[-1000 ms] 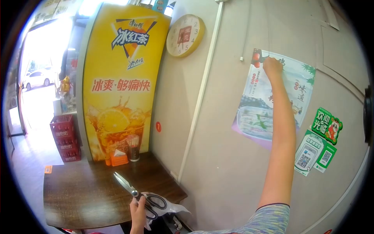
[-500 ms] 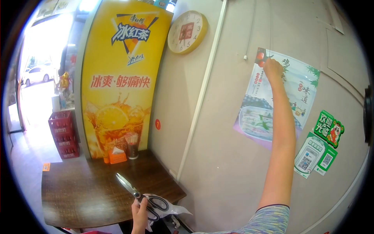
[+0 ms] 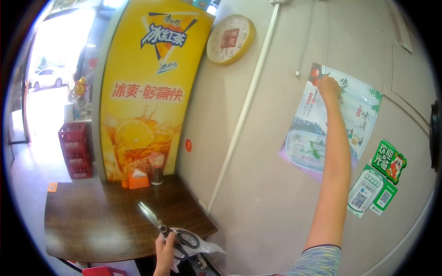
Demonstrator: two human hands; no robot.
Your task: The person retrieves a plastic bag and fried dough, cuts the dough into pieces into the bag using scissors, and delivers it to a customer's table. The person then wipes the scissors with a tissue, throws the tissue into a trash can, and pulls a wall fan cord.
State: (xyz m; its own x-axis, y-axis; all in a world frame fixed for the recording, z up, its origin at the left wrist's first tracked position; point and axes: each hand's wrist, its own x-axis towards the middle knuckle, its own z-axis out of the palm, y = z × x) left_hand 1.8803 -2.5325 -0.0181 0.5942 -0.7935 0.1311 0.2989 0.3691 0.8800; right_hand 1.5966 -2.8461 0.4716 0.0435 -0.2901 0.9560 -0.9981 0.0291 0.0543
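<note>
My left hand (image 3: 164, 250) is closed around a pair of scissors (image 3: 163, 228) with black handles, its blades pointing up and away over the table. A crumpled clear plastic bag (image 3: 209, 247) hangs by the handles; whether the same fingers pinch it is hard to see. High on the wall, my right hand (image 3: 329, 88) is closed at the lower end of a thin pull cord (image 3: 328, 41). Behind that raised arm is a food poster (image 3: 301, 120), partly covered by it. A second cord with a small white end (image 3: 298, 73) hangs to the left.
A dark wooden table (image 3: 92, 225) stands against the wall, bearing an orange tissue box (image 3: 138, 181) and a straw holder (image 3: 157, 172). Behind it is a yellow drink-advert panel (image 3: 142, 96). Red crates (image 3: 76, 152) are stacked at left; a round clock (image 3: 230, 40) hangs above.
The view has shifted slightly, so the wall and table appear moved. Both hands keep their grips, the right still raised at the cord and the left on the scissors.
</note>
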